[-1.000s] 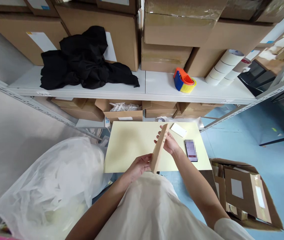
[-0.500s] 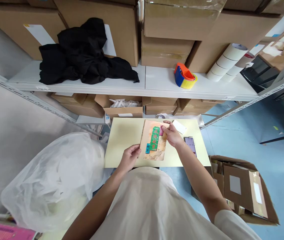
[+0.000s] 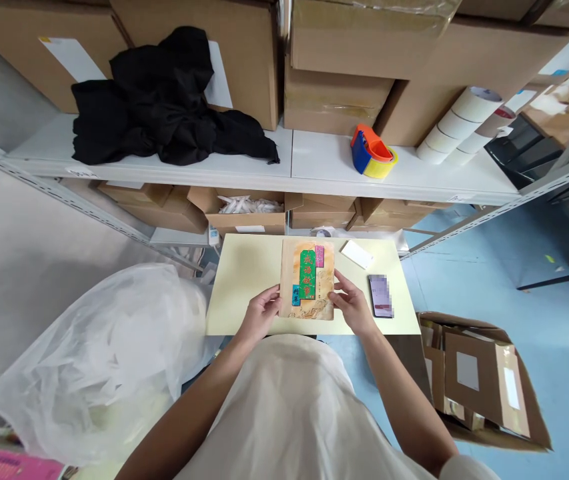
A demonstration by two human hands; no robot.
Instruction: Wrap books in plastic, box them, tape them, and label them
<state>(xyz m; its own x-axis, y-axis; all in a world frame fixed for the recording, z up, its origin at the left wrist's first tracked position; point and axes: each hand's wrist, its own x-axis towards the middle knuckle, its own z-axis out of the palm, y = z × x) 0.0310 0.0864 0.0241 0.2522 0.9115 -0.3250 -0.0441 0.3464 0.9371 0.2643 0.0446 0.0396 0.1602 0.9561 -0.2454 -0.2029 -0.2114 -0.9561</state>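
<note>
A closed book (image 3: 307, 280) with a tan cover, a green title panel and small pink and blue blocks is held over the pale yellow table (image 3: 244, 260). My left hand (image 3: 262, 312) grips its lower left edge, thumb on the cover side. On the opposite edge, my right hand (image 3: 352, 304) pinches the lower right part between thumb and fingers. Just right of that hand lies a phone (image 3: 380, 296) with its screen lit. A white card or small box (image 3: 357, 255) rests behind it near the table's far edge.
Behind the table stands a shelf (image 3: 314, 160) with cardboard boxes, black cloth (image 3: 164, 107), a tape dispenser (image 3: 373, 152) and tape rolls (image 3: 459, 125). A large translucent plastic bag (image 3: 109, 360) bulges at the left. At the right, an open carton (image 3: 484, 380) holds flattened cardboard.
My right hand has slid from the book's upper right corner down to its lower right edge, uncovering the pink block. The book now sits straighter. My left hand keeps its hold.
</note>
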